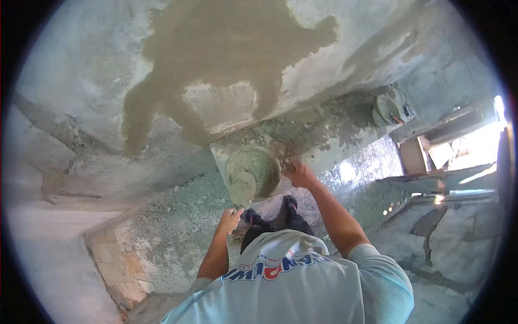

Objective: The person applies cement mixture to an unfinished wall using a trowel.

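Note:
My left hand (230,220) is closed round the handle of a ladle (243,187), whose round pan holds grey-beige mortar. The pan hangs over the near left part of a round bucket (268,173) with wet mortar on its inside. At the bucket's right rim my right hand (298,174) is closed round a hand tool (280,155). Its brownish front part is smeared by motion, so I cannot tell its exact kind. Beyond the bucket rises a wall (97,65) with a large patch of wet mortar (221,48) spread on it.
The bucket stands on a pale board or ledge (218,156) strewn with mortar crumbs. Farther right is another bucket (385,110) with tools and a cable. Rubble (172,216) covers the floor at left. My feet (290,203) are close to the bucket. Bright light enters at right.

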Tool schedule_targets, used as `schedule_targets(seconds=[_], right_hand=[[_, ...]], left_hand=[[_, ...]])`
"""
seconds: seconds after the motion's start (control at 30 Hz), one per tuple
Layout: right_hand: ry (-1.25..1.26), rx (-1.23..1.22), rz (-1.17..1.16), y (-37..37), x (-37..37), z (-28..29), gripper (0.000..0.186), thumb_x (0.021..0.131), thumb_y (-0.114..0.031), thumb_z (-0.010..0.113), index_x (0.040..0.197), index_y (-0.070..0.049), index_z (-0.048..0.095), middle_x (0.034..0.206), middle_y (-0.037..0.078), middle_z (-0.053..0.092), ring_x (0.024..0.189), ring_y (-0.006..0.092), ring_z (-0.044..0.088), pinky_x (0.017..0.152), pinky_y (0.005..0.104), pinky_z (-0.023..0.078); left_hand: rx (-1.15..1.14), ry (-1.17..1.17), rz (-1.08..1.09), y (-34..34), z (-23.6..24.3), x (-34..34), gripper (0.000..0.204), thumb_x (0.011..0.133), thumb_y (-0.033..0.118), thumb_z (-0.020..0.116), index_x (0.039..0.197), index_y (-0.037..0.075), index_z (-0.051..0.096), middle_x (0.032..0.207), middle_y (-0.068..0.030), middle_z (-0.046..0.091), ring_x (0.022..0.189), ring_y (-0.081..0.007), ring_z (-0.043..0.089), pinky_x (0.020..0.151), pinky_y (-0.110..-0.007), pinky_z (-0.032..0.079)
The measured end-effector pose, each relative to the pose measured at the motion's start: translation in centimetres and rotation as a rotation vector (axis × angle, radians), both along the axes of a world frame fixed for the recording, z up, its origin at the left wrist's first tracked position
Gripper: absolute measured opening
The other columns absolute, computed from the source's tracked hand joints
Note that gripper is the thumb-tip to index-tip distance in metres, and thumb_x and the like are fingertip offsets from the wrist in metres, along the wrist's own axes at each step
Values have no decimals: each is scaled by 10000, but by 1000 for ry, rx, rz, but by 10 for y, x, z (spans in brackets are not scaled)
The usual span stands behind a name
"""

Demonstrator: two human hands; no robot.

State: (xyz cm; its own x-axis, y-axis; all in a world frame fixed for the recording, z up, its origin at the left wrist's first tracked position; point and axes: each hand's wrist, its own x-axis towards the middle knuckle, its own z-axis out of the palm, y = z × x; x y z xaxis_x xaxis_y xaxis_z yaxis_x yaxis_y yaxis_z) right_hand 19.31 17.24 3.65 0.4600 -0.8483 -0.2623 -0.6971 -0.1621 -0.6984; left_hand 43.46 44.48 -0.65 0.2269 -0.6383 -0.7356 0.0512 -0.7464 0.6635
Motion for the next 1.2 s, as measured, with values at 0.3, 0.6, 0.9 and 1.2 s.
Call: schedule_targets(seconds=[0.3,0.6,0.9,1.2], right_hand=[[90,43,80,88,-6,-17,466,846,-392,712,1123,-24,634,1014,229,688,977,457,649,836,512,513],[-143,142,-17,99,1,-72,649,836,-324,748,1320,-59,406,998,301,666,970,478,658,836,526,523],[-162,141,244,23,-127,-46,757,848,-458,741,1426,-56,464,1300,244,601,1152,399,622,1007,454,490],[-163,341,-392,-99,-439,-82,333,928,-161,647,1220,0,644,958,103,695,793,186,659,651,343,542]], left_hand=[[2,133,-52,4,-35,15,361,920,390,691,817,66,572,593,-15,504,447,-124,470,380,-319,336],[181,-256,-90,8,-42,-3,403,833,391,782,888,37,597,632,-40,574,463,-169,502,411,-363,385],[28,-522,269,63,-55,-39,836,830,238,795,1511,41,351,1497,-183,443,1365,-326,453,1088,-423,390],[-248,-408,923,-53,-41,-113,726,902,178,649,1525,7,316,1450,-180,470,1300,-287,492,1070,-359,399]])
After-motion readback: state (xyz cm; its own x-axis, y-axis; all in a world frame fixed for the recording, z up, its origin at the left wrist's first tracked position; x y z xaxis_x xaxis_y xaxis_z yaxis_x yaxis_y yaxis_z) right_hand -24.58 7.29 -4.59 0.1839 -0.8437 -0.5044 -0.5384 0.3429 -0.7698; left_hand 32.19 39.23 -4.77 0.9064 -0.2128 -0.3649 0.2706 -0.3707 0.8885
